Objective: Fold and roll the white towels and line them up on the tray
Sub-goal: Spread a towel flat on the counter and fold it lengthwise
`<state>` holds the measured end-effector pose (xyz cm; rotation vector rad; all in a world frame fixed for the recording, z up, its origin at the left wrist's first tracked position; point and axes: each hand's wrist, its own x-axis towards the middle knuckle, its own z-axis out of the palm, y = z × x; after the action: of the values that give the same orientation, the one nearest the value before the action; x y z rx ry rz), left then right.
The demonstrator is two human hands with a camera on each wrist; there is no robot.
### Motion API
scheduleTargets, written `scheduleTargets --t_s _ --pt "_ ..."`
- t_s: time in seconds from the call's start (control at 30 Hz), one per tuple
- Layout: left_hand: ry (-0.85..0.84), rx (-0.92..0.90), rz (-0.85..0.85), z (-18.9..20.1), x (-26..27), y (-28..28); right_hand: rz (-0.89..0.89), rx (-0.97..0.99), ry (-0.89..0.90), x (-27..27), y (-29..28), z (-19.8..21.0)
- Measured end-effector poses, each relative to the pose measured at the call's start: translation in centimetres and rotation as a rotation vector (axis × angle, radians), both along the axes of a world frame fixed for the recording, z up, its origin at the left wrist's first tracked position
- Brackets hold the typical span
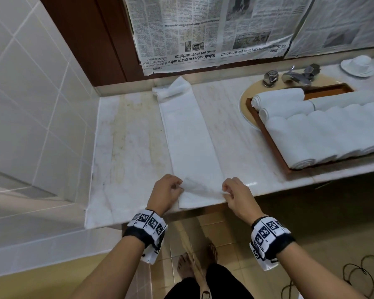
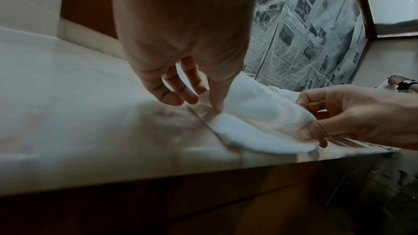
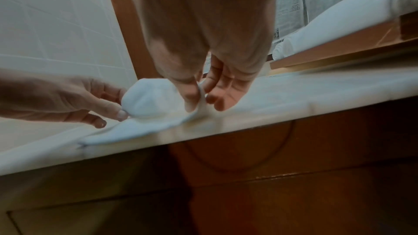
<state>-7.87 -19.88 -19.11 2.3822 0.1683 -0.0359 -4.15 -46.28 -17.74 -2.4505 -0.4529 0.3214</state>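
A long folded white towel (image 1: 190, 134) lies as a strip on the marble counter (image 1: 127, 147), from the back wall to the front edge. My left hand (image 1: 180, 187) pinches its near left corner and my right hand (image 1: 226, 192) pinches the near right corner, lifting the near end into a small fold. In the left wrist view my left hand (image 2: 203, 101) presses the towel (image 2: 248, 110) with its thumb. In the right wrist view my right hand (image 3: 199, 101) holds the towel (image 3: 153, 103) between thumb and fingers. Several rolled towels (image 1: 333, 130) fill the wooden tray (image 1: 269, 137) at the right.
The tray sits over a sink, with a chrome faucet (image 1: 294, 77) behind it and a white dish (image 1: 358, 65) at the far right. Newspaper (image 1: 203, 29) covers the back wall. A tiled wall (image 1: 30, 93) bounds the counter's left. Cables (image 1: 365, 275) lie on the floor.
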Motion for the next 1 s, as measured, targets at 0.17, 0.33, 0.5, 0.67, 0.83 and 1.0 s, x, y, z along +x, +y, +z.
scheduleTargets --t_s 0.17,0.33,0.5,0.67,0.83,1.0 --pt "-0.021 -0.026 -0.003 -0.8 -1.5 0.2 0.051 0.001 0.083 -0.4 -1.0 -0.2" --pt "0.025 -0.016 -0.001 -1.3 -2.5 -0.2 0.096 0.000 0.236 0.2 -2.0 0.5" --pt "0.000 0.019 0.046 -1.3 -2.5 -1.0 0.158 -0.011 0.233 1.6 -2.1 1.1" --pt "-0.031 0.173 0.092 -1.3 -0.9 -4.0 0.189 -0.007 -0.070 2.9 0.9 -0.1" --pt "0.170 0.375 0.080 -3.0 -0.5 -7.7 0.340 -0.267 -0.156 2.6 4.1 -3.7" --pt "0.241 0.416 0.168 -3.7 -1.3 -6.4 0.295 -0.372 -0.169 3.5 1.0 -5.2"
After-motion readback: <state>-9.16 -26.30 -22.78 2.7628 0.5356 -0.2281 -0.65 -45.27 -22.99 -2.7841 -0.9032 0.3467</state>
